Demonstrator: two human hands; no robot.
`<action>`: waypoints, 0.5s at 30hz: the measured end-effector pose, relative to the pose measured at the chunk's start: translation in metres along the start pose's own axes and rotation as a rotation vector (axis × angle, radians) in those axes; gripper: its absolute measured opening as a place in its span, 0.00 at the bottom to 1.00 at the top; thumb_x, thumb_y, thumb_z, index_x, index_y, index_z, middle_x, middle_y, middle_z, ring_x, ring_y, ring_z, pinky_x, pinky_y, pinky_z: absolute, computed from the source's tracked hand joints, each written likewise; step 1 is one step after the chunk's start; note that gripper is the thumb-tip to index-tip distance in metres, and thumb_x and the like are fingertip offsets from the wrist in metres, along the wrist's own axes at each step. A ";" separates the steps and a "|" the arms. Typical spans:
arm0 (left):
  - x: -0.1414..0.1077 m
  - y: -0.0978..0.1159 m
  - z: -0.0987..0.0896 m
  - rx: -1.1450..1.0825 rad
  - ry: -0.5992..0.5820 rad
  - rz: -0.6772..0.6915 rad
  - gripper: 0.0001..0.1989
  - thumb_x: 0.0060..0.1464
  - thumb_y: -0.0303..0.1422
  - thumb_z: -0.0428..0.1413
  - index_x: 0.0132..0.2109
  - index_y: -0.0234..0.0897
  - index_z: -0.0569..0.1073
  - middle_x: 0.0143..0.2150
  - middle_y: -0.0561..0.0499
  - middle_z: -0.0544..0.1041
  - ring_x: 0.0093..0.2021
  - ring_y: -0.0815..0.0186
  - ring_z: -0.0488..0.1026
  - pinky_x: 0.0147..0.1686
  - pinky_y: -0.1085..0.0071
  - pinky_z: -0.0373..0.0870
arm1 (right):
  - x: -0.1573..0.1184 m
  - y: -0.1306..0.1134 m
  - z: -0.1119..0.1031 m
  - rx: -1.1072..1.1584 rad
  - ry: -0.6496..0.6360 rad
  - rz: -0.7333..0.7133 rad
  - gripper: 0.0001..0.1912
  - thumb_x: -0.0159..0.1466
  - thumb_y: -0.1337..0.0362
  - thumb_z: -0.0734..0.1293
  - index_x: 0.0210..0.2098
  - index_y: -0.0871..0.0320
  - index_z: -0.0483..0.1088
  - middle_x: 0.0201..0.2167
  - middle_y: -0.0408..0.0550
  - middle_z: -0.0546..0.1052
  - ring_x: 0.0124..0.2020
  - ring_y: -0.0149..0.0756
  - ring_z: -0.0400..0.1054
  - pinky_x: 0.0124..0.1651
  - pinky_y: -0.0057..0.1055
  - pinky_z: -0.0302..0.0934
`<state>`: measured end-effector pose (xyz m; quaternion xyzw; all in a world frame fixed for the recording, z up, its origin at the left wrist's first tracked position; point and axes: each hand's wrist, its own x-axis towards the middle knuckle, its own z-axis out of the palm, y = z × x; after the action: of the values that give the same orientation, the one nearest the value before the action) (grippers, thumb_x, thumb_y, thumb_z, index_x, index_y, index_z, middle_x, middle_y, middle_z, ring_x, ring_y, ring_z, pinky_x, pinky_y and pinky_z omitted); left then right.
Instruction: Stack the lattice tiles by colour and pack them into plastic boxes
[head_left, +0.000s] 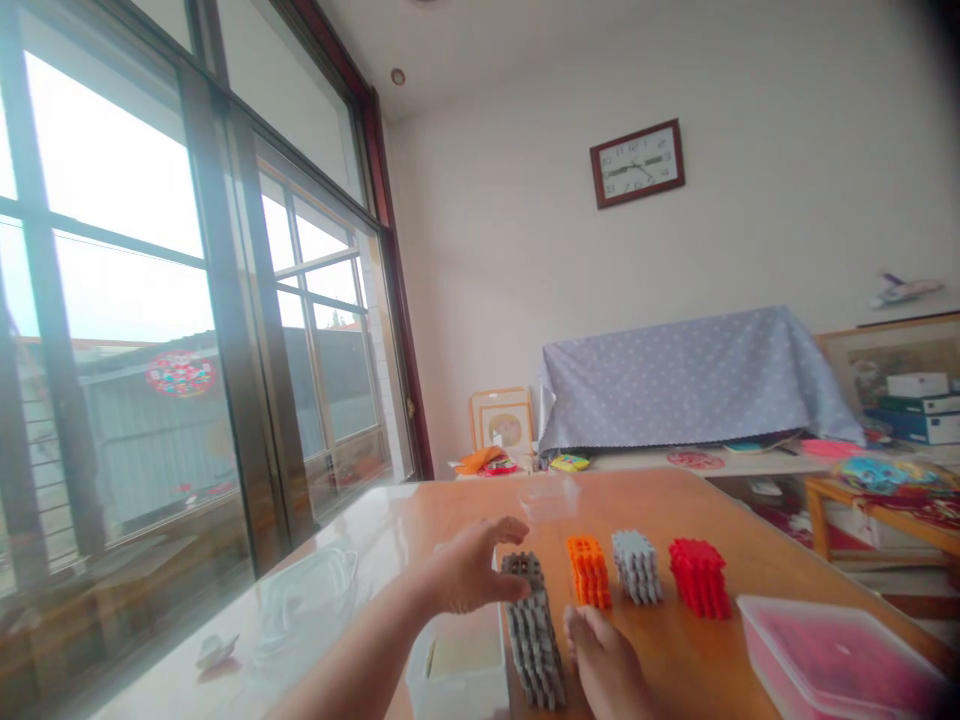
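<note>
A long row of dark grey interlocking plastic pieces (534,640) stands packed together on the wooden table, straight in front of me. My left hand (472,570) reaches over its far end with fingers curved and apart. The thumb is at the row's top edge; whether it touches is unclear. Close along the row's right side is my right hand (604,660), its fingers curled together. Anything inside those fingers is hidden. Shorter stacks of similar pieces stand to the right: orange (589,572), light grey (636,568) and red (699,578).
A clear lidded box with pink-red contents (832,650) is at the right edge. Beneath my left arm lies a whitish box (461,665). A transparent container (550,497) is at the table's far side, with clear plastic (307,600) at left beside the windows.
</note>
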<state>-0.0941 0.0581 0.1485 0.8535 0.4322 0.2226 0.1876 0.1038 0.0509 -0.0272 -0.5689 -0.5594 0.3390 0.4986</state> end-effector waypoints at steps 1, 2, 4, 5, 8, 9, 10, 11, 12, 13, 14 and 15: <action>0.002 0.001 0.000 0.005 -0.009 0.003 0.31 0.46 0.36 0.69 0.58 0.41 0.72 0.58 0.43 0.76 0.58 0.54 0.73 0.60 0.56 0.68 | 0.000 0.000 0.000 0.012 0.004 0.007 0.28 0.64 0.37 0.53 0.25 0.52 0.65 0.24 0.46 0.74 0.29 0.40 0.69 0.33 0.31 0.60; 0.005 0.002 0.000 0.007 -0.015 0.006 0.31 0.46 0.35 0.69 0.58 0.41 0.73 0.58 0.43 0.77 0.57 0.54 0.74 0.59 0.57 0.69 | 0.000 0.001 0.000 0.023 0.006 0.011 0.28 0.64 0.37 0.53 0.26 0.52 0.65 0.24 0.46 0.74 0.29 0.40 0.70 0.34 0.31 0.60; 0.008 0.002 0.001 0.010 -0.025 0.009 0.31 0.45 0.34 0.69 0.57 0.40 0.73 0.56 0.43 0.77 0.56 0.54 0.74 0.57 0.57 0.70 | 0.000 0.002 0.000 0.044 0.010 0.010 0.28 0.65 0.37 0.53 0.27 0.52 0.67 0.25 0.47 0.75 0.30 0.41 0.70 0.34 0.31 0.61; 0.010 0.001 0.002 0.013 -0.029 0.009 0.31 0.45 0.33 0.69 0.58 0.39 0.73 0.55 0.43 0.77 0.55 0.54 0.75 0.56 0.57 0.71 | 0.000 0.002 0.000 0.053 0.010 0.006 0.28 0.65 0.37 0.53 0.27 0.52 0.67 0.25 0.47 0.76 0.30 0.41 0.71 0.35 0.32 0.61; 0.012 -0.001 0.006 0.028 -0.033 0.007 0.32 0.45 0.33 0.68 0.58 0.40 0.72 0.54 0.44 0.78 0.53 0.54 0.76 0.54 0.58 0.72 | 0.001 0.003 0.001 0.065 0.009 0.005 0.28 0.65 0.37 0.53 0.27 0.52 0.68 0.26 0.48 0.76 0.31 0.42 0.71 0.35 0.32 0.62; 0.012 -0.002 0.007 0.028 -0.030 0.012 0.31 0.45 0.32 0.68 0.58 0.40 0.72 0.54 0.44 0.78 0.52 0.55 0.76 0.54 0.58 0.72 | 0.001 0.003 0.001 0.067 0.008 0.013 0.28 0.65 0.37 0.54 0.27 0.52 0.68 0.26 0.48 0.76 0.31 0.42 0.71 0.35 0.32 0.62; 0.012 -0.001 0.007 0.025 -0.023 0.018 0.30 0.46 0.32 0.68 0.58 0.40 0.72 0.53 0.44 0.78 0.52 0.55 0.76 0.54 0.59 0.72 | 0.002 0.003 0.001 0.070 0.009 0.024 0.29 0.65 0.37 0.54 0.26 0.52 0.68 0.25 0.48 0.76 0.30 0.42 0.71 0.34 0.33 0.62; 0.011 0.000 0.007 0.018 -0.012 0.028 0.29 0.46 0.31 0.67 0.57 0.40 0.73 0.53 0.45 0.78 0.52 0.56 0.76 0.53 0.60 0.72 | 0.002 0.003 0.002 0.073 0.010 0.034 0.29 0.65 0.37 0.54 0.26 0.52 0.68 0.25 0.48 0.76 0.30 0.42 0.70 0.34 0.33 0.62; 0.010 0.002 0.006 0.011 0.005 0.043 0.28 0.46 0.30 0.67 0.56 0.40 0.73 0.53 0.45 0.78 0.51 0.57 0.76 0.53 0.61 0.72 | 0.002 0.003 0.002 0.077 0.011 0.040 0.29 0.65 0.37 0.54 0.26 0.52 0.68 0.25 0.48 0.76 0.30 0.42 0.70 0.34 0.33 0.62; 0.009 0.004 0.003 0.005 0.021 0.062 0.27 0.46 0.29 0.67 0.55 0.40 0.73 0.52 0.46 0.78 0.51 0.58 0.75 0.53 0.62 0.72 | 0.002 0.003 0.002 0.082 0.012 0.042 0.29 0.64 0.36 0.54 0.27 0.52 0.69 0.26 0.48 0.76 0.30 0.42 0.70 0.34 0.33 0.62; 0.006 0.006 0.000 0.001 0.038 0.079 0.26 0.46 0.28 0.66 0.54 0.40 0.73 0.51 0.46 0.78 0.50 0.59 0.75 0.53 0.63 0.72 | 0.002 0.002 0.001 0.086 0.014 0.041 0.29 0.64 0.36 0.54 0.27 0.52 0.69 0.26 0.48 0.76 0.30 0.43 0.70 0.34 0.33 0.62; 0.004 0.007 -0.004 0.002 0.054 0.093 0.25 0.46 0.28 0.66 0.53 0.40 0.73 0.51 0.47 0.78 0.50 0.60 0.75 0.53 0.63 0.72 | 0.001 0.002 0.001 0.089 0.016 0.039 0.29 0.64 0.36 0.54 0.27 0.52 0.69 0.26 0.48 0.76 0.30 0.43 0.71 0.35 0.33 0.62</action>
<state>-0.0898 0.0575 0.1565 0.8666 0.3971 0.2535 0.1646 0.1037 0.0527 -0.0295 -0.5597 -0.5285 0.3687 0.5211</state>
